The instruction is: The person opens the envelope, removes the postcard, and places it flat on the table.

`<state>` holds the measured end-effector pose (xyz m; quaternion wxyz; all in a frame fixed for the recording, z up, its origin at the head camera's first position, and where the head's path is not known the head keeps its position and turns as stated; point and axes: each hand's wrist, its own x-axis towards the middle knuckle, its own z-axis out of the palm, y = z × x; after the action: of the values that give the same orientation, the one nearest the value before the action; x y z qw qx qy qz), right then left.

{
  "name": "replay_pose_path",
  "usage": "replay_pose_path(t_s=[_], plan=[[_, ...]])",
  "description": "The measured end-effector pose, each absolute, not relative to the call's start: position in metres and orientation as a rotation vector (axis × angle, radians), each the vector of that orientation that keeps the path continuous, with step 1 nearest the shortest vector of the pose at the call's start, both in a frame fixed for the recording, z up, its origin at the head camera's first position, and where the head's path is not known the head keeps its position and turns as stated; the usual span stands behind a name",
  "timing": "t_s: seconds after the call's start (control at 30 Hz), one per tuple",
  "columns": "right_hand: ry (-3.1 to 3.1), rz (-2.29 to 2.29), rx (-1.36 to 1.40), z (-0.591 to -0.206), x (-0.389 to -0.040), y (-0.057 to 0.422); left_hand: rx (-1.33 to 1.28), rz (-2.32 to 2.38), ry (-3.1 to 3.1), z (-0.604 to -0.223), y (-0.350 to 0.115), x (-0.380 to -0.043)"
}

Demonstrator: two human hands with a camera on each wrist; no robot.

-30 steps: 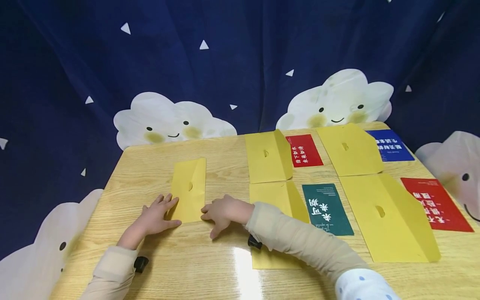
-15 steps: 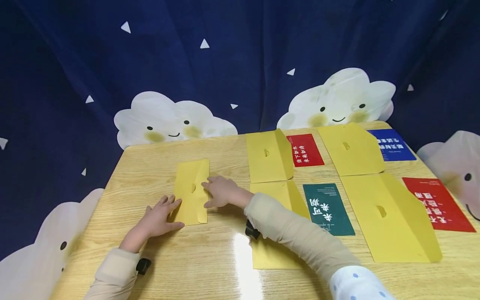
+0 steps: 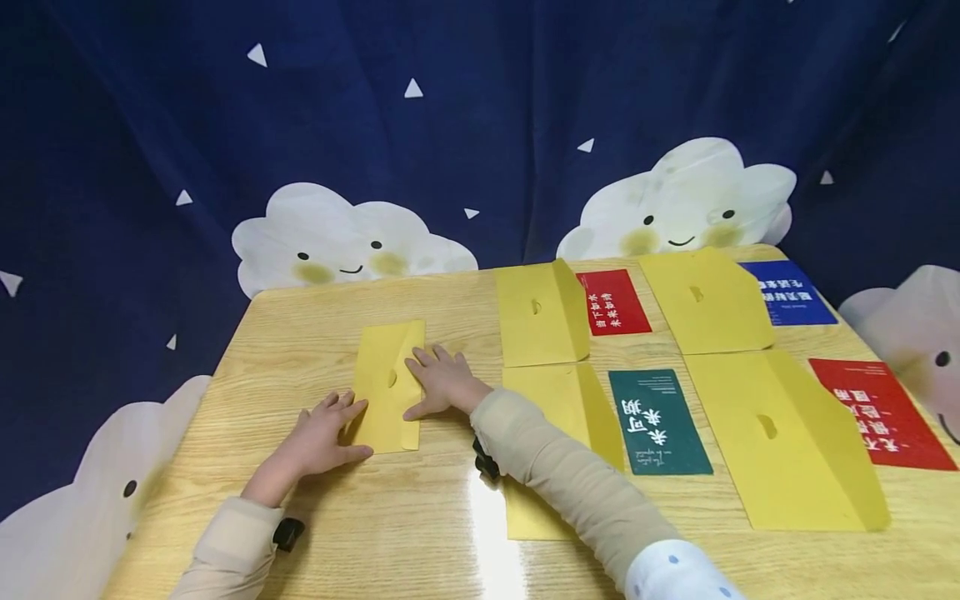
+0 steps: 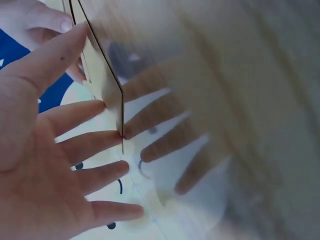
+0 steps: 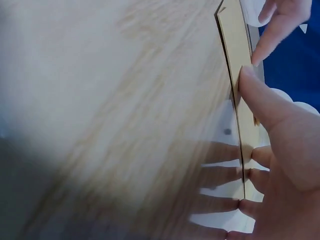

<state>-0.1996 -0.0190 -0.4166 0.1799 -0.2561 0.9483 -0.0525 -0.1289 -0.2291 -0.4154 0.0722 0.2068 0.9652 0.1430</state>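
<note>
A yellow envelope (image 3: 382,387) lies on the left half of the wooden table, its flap folded over along the right side. The left hand (image 3: 322,437) rests with spread fingers at the envelope's lower left edge; in the left wrist view the same hand (image 4: 60,145) touches the edge with thumb and fingertips. On the folded flap at the right, the right hand (image 3: 444,383) presses with spread fingers. Close up in the right wrist view, that hand (image 5: 280,145) has its thumb and fingertips on the envelope (image 5: 237,75). Neither hand curls round anything.
Several other yellow envelopes, such as a large one (image 3: 772,442) with its flap unfolded, lie at the right. Beside them are a green card (image 3: 660,421), red cards (image 3: 618,304) and a blue card (image 3: 798,292). A dark blue cloud-patterned curtain (image 3: 450,125) hangs behind the table.
The right hand has moved up and left from beside the envelope onto its right flap. The envelope has shifted slightly right in view, and the left hand stays at its left edge.
</note>
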Motion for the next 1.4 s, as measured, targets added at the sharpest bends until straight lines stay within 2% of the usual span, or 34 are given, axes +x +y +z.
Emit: replay_pose_path(t_s=[0.27, 0.6, 0.83, 1.4], plan=[[2.667, -0.116, -0.704, -0.418, -0.201, -0.018, 0.772, 0.602, 2.986, -0.412, -0.232, -0.167], [2.623, -0.091, -0.697, -0.423, -0.202, -0.018, 0.683, 0.873, 2.754, -0.422, -0.226, -0.21], [2.622, -0.099, -0.7, -0.423, -0.202, -0.018, 0.622, 1.019, 2.626, -0.43, -0.224, -0.219], [2.63, -0.093, -0.71, -0.424, -0.203, -0.016, 0.53, 1.008, 2.582, -0.43, -0.22, -0.223]])
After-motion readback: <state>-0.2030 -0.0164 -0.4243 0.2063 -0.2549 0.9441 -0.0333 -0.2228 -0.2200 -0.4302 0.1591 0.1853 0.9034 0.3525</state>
